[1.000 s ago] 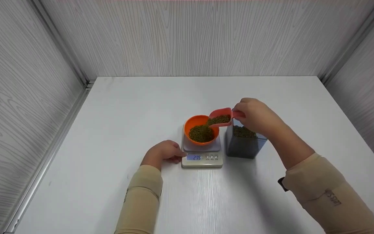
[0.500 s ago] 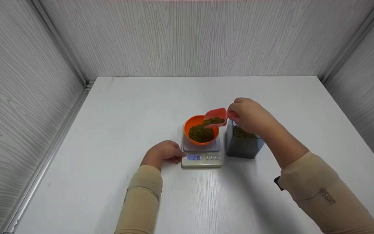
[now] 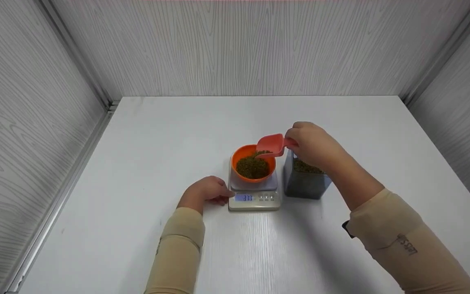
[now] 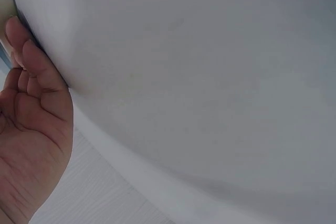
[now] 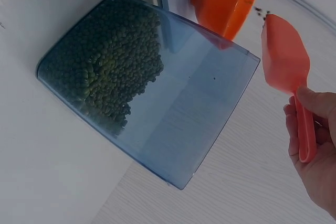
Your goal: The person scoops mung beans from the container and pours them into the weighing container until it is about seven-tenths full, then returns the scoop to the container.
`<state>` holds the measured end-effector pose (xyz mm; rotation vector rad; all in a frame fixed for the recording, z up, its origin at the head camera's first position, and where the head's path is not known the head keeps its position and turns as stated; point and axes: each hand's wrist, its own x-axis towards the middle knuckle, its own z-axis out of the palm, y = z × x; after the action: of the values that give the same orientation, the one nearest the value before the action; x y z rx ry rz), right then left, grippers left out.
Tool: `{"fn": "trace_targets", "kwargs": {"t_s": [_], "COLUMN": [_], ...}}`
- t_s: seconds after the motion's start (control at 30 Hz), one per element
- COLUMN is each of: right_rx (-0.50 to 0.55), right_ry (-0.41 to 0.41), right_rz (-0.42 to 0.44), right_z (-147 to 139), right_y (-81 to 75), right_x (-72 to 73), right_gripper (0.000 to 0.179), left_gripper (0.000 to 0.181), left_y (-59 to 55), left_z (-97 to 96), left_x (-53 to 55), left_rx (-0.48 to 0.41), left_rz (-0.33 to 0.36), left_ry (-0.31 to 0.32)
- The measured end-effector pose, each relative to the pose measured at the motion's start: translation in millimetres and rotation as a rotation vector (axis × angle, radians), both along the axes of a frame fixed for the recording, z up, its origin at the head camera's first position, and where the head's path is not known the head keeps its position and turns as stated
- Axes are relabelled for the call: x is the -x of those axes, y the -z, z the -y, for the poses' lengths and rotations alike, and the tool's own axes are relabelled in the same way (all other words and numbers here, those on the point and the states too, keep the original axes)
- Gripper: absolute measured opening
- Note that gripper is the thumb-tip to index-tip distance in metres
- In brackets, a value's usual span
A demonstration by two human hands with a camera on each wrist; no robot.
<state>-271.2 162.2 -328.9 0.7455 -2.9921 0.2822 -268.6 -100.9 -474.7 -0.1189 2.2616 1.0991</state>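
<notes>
My right hand (image 3: pixel 314 145) grips the handle of a red scoop (image 3: pixel 271 145), tilted over the right rim of an orange bowl (image 3: pixel 240 153). Some green mung beans (image 3: pixel 252 167) lie in the bowl, and a few are at the scoop's lip, in mid-air in the right wrist view. Beneath the bowl is a white digital kitchen scale (image 3: pixel 255 206) with a lit display. At the scale's left edge, my left hand (image 3: pixel 207 190) touches it with an outstretched fingertip, the other fingers loosely bent. The left wrist view shows its palm (image 4: pixel 37 135) and the fingers by the scale's edge.
A translucent grey-blue container (image 3: pixel 306 188) with more mung beans (image 5: pixel 113 59) stands right of the scale, partly under my right hand. The white table (image 3: pixel 157 134) is bounded by wood-grain panels (image 3: pixel 235 49) at the back and sides.
The scoop has moved left over the bowl and tipped, its beans pouring out until few show in it. The bowl's heap has grown and the display digits changed. My left hand stays put.
</notes>
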Motion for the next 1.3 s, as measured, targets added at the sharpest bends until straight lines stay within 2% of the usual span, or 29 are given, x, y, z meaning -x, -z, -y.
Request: {"fn": "trace_targets", "kwargs": {"t_s": [0.23, 0.53, 0.77, 0.97, 1.1, 1.3], "right_rx": [-0.017, -0.046, 0.005, 0.067, 0.079, -0.011], "right_ry": [0.011, -0.016, -0.002, 0.026, 0.054, 0.079], "right_rz": [-0.03, -0.071, -0.07, -0.084, -0.051, -0.003], "right_z": [-4, -9, -17, -37, -52, -62], "right_y": [0.7, 2.3, -1.1, -10.8, -22.9, -37.0], "right_x": [1.1, 2.3, 2.3, 1.6, -0.7, -4.2], "right_gripper": [0.013, 0.009, 0.013, 0.012, 0.017, 0.017], "left_gripper": [0.018, 0.018, 0.019, 0.02, 0.02, 0.02], "left_y": [1.3, 0.2, 1.8, 1.0, -0.1, -0.5], "left_z": [0.2, 0.6, -0.3, -0.8, -0.4, 1.2], "left_x": [0.4, 0.8, 0.8, 0.9, 0.8, 0.7], "left_rx": [0.002, 0.012, 0.011, 0.031, 0.039, 0.014], "left_rz": [-0.008, 0.001, 0.011, 0.002, -0.004, 0.01], "left_ry": [0.002, 0.006, -0.014, -0.008, 0.003, -0.011]}}
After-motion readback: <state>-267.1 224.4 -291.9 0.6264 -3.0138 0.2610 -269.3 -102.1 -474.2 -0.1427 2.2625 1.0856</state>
